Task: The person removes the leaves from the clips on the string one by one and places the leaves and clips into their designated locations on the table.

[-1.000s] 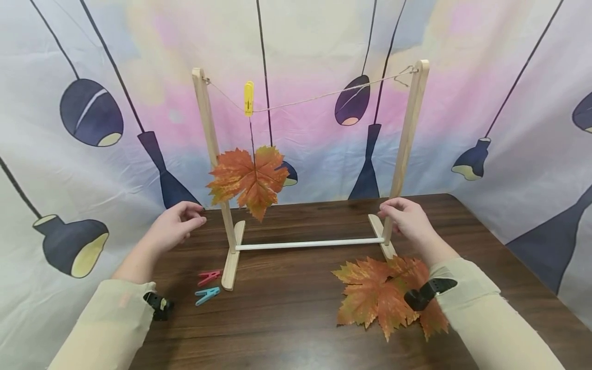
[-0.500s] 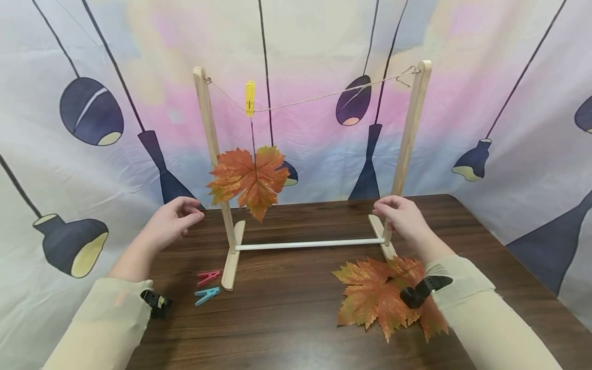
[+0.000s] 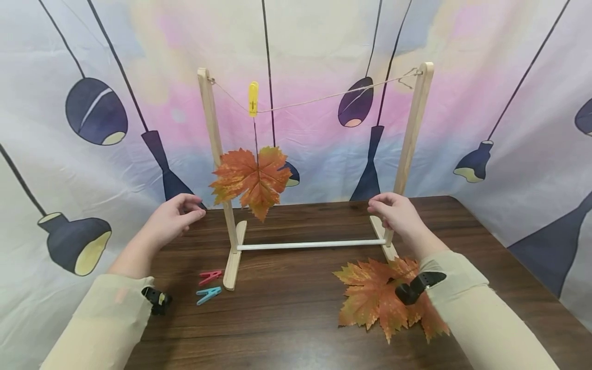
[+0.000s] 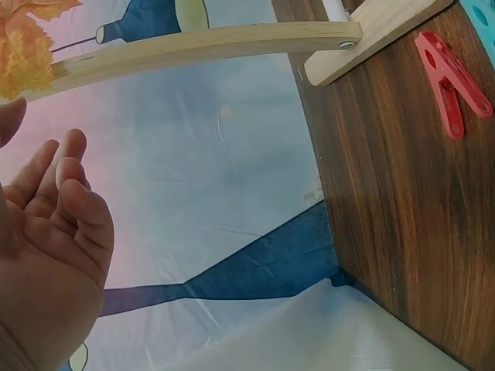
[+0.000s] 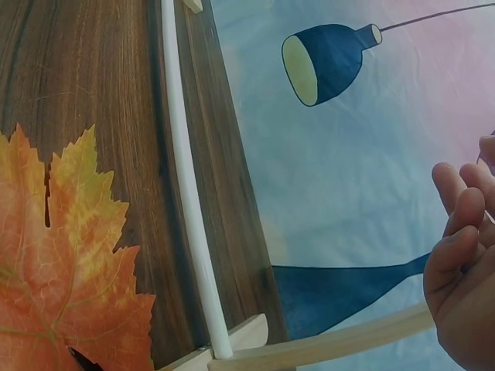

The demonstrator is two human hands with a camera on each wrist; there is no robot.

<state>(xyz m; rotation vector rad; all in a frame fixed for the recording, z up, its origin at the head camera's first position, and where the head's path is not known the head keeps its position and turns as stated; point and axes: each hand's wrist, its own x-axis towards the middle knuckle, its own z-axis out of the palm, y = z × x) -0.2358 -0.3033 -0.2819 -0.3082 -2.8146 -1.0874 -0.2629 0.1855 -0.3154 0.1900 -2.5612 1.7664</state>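
Observation:
An orange artificial maple leaf [image 3: 252, 177] hangs by its stem from a string [image 3: 314, 100], clipped with a yellow clothespin [image 3: 253, 98]. The string runs between two posts of a wooden stand [image 3: 215, 133]. Left of the stand my left hand [image 3: 171, 221] hovers with loosely bent fingers, holding nothing. My right hand [image 3: 400, 218] is in front of the right post, its fingers also loosely bent and nothing visible in them. Below it, more maple leaves [image 3: 376, 298] lie overlapping on the table, partly covered by the right wrist strap. A red clothespin [image 3: 210, 277] and a blue clothespin [image 3: 209, 295] lie near the left foot.
A white rod [image 3: 310, 245] joins the stand's feet low over the dark wooden table [image 3: 287, 324]. Behind stands a cloth backdrop [image 3: 314, 154] printed with hanging lamps. Each wrist carries a black strap [image 3: 157, 300].
My right hand has drifted slightly left and up. The left hand stays almost where it was, and the view has shifted a little. The leaves and clothespins stay in place.

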